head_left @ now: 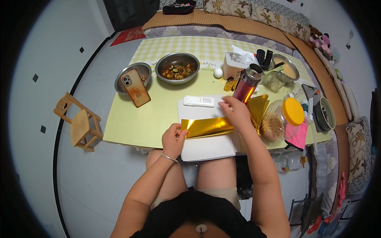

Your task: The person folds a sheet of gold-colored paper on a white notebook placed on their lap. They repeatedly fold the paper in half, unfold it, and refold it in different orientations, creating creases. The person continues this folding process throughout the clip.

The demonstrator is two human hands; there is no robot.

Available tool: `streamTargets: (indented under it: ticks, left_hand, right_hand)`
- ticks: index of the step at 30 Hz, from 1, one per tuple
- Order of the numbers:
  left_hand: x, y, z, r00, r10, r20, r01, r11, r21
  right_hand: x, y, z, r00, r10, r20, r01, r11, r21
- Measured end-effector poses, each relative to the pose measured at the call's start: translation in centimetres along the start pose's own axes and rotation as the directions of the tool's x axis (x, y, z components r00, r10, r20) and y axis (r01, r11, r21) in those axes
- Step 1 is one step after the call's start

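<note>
A strip of shiny gold foil paper [206, 127] lies folded across a stack of white sheets [208, 147] at the table's near edge. My left hand [174, 139] pinches the strip's left end between thumb and fingers. Over its right end is my right hand [237, 113], fingers loosely bent and slightly apart, with nothing visible in them. Just left of those fingers, a slim white plastic device [198, 101] rests on the white sheets. More gold foil sheets [258, 109] stand beyond my right wrist, beside an uncapped red metallic thermos [248, 84].
A phone [135, 88] leans on a small metal bowl [145, 69]; a larger bowl of food [177, 68] is beside it. A yellow-lidded jar [293, 112], a tissue box [234, 65] and an egg [218, 73] crowd the right. A small wooden chair [81, 123] stands left of the table.
</note>
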State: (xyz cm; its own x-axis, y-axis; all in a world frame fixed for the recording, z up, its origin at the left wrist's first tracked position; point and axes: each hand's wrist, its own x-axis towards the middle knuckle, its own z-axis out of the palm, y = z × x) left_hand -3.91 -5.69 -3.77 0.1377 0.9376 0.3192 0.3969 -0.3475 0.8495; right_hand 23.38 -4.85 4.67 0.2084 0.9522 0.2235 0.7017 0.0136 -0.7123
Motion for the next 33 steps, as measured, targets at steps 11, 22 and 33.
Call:
streamTargets:
  ticks: [11, 22, 33]
  left_hand:
    - [0.5, 0.9, -0.1, 1.0, 0.001, -0.023, 0.001, 0.996, 0.091]
    - [1.2, 1.3, 0.2, 1.0, -0.02, -0.02, 0.025, 0.97, 0.241]
    - [1.5, 0.6, 0.6, 0.996, 0.083, -0.011, -0.071, 0.912, 0.405]
  right_hand:
    - [-8.4, 4.0, 2.6, 0.966, 0.14, -0.219, -0.093, 0.973, 0.211]
    - [-8.0, 3.1, 3.4, 0.946, 0.111, -0.305, -0.15, 0.983, -0.108]
    - [-7.7, 2.8, 3.6, 0.954, 0.075, -0.291, -0.145, 0.963, -0.226]
